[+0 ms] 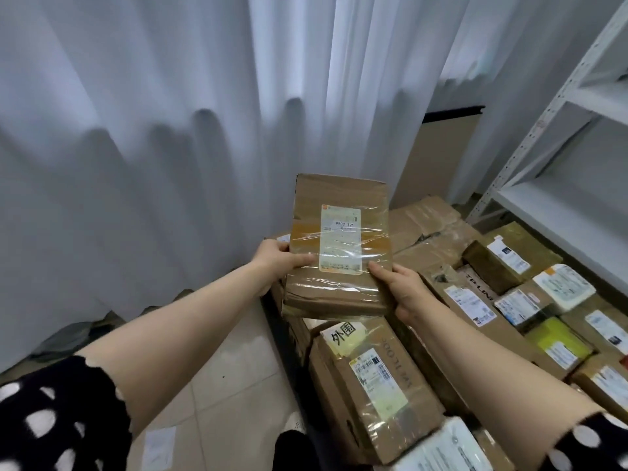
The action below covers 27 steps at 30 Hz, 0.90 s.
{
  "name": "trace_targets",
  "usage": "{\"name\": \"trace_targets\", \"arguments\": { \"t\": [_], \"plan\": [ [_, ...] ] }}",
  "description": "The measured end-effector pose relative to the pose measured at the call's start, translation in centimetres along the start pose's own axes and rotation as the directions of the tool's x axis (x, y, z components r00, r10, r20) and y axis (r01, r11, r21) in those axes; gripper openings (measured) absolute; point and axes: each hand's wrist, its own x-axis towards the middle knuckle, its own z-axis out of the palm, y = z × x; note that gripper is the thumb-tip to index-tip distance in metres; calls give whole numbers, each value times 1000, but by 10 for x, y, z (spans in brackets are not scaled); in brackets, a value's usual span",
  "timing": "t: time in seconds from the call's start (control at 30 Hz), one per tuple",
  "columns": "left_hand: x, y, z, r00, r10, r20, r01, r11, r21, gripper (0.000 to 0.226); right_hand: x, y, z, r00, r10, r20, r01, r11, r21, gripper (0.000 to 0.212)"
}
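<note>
Polka-dot sleeves (51, 419) lead to a left hand (277, 258) and right hand (407, 294) gripping a taped parcel (339, 239) by its near edge, above stacked boxes (373, 379) on a tiled floor (221, 385). White curtain (153, 130) behind, metal shelf (560, 164) at right.

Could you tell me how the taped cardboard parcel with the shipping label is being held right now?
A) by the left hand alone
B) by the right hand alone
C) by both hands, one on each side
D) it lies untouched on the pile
C: the left hand and right hand grip opposite sides of the parcel, lifted above the pile of boxes.
</note>
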Motion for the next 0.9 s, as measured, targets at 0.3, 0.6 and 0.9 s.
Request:
{"name": "trace_targets", "arguments": {
  "t": [0.3, 0.6, 0.9],
  "plan": [
    [153, 58, 5, 991, -82, 103, 70, 991, 114, 25, 134, -56, 9, 991, 85, -101, -84, 996, 12, 22],
    [282, 86, 44, 976, -112, 188, 72, 976, 206, 21, 220, -97, -33, 947, 35, -320, -82, 987, -137, 20],
    [411, 94, 76, 921, -101, 375, -99, 873, 477, 30, 320, -149, -78, 881, -33, -472, -186, 893, -410, 34]
  ]
}}
